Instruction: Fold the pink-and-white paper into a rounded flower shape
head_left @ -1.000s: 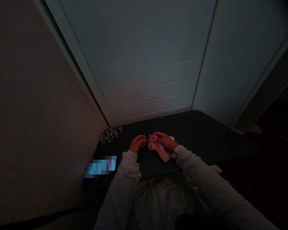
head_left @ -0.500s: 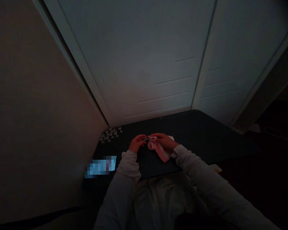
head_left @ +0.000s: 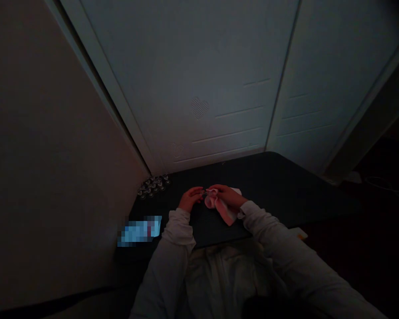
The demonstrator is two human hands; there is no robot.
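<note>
In the dim head view, both hands meet above the dark table. My left hand (head_left: 189,199) is closed, its fingertips pinching one end of a small clear, glass-like object (head_left: 204,192). My right hand (head_left: 228,195) is closed on a pinkish-white cloth (head_left: 226,213), which is bunched round the object's other end and hangs down toward the tabletop. The object's exact kind is too dark and small to make out. At the table's far left corner stands a cluster of several small shiny, clear pieces (head_left: 153,186).
The dark table (head_left: 269,186) stands against white panel doors (head_left: 199,62) with embossed hearts. A brown wall (head_left: 66,168) closes in the left side. A lit, blurred-out screen-like thing (head_left: 139,231) lies near the left edge. A pale item with orange (head_left: 298,233) shows past the front edge.
Almost nothing differs. The fingers of my left hand have shifted slightly at the clear object; the cloth and my right hand stay in nearly the same place.
</note>
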